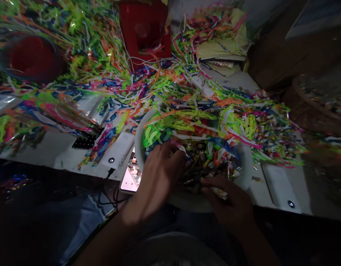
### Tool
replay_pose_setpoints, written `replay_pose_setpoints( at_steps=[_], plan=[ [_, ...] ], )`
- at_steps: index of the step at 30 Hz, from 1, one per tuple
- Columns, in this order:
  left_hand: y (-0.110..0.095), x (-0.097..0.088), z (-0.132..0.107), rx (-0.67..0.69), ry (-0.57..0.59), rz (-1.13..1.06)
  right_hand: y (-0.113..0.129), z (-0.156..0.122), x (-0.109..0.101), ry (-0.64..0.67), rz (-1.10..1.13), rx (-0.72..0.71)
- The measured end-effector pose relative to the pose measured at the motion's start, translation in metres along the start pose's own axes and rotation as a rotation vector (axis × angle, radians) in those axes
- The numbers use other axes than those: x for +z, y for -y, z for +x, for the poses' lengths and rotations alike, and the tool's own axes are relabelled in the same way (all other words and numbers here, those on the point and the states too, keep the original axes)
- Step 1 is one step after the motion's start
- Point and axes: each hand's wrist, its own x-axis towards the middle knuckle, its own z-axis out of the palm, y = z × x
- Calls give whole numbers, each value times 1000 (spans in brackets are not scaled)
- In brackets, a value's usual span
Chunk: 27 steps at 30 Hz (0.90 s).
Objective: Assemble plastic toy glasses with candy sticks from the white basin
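A round pale basin (245, 162) sits in front of me. In it lie bright green, orange and blue plastic strips (184, 120), with many small dark and printed tubes (199, 159) nearer to me. My left hand (163, 164) is over the basin's left part, its fingers curled together; a pale bit shows by the fingertips, but what they hold is hidden. My right hand (231, 201) is at the near right rim, closed around a small tube in a printed wrapper (219, 193). Its fingertips reach over the dark tubes.
Left of the basin are a lit phone (130, 175), a white power bank (119, 149) and a black holed block (87, 139) with strips standing in it. Another power bank (279, 186) lies right. Behind are a red stool (145, 31), a red-bottomed bowl (31, 57) and heaped strips (84, 40).
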Motion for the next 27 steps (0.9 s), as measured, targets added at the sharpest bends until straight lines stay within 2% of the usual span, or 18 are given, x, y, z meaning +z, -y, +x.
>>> replay_pose_setpoints(
  at_steps=[3,7,13,16,19,22,24,27],
  plan=[
    [2,1,4,101,-15,-27,1,1,1,-1,-5,-20],
    [5,7,12,217,65,-6,2,3,1,10,-6,-13],
    [-4,17,23,176,1,196,0,2,2,7,-46,-10],
    [-15,11,16,204,-84,160,-4,1,-2,4,-62,26],
    [-28,0,0,237,-177,-114,-9,-1,-7,0,3,108],
    [-37,-6,-16,186,-125,-608,-11,-2,-7,9,108,155],
    [-40,-5,-21,69,-71,-884,-11,-1,-6,63,127,142],
    [-39,1,-22,-181,-43,-1199,-7,3,-4,127,86,142]
  ],
)
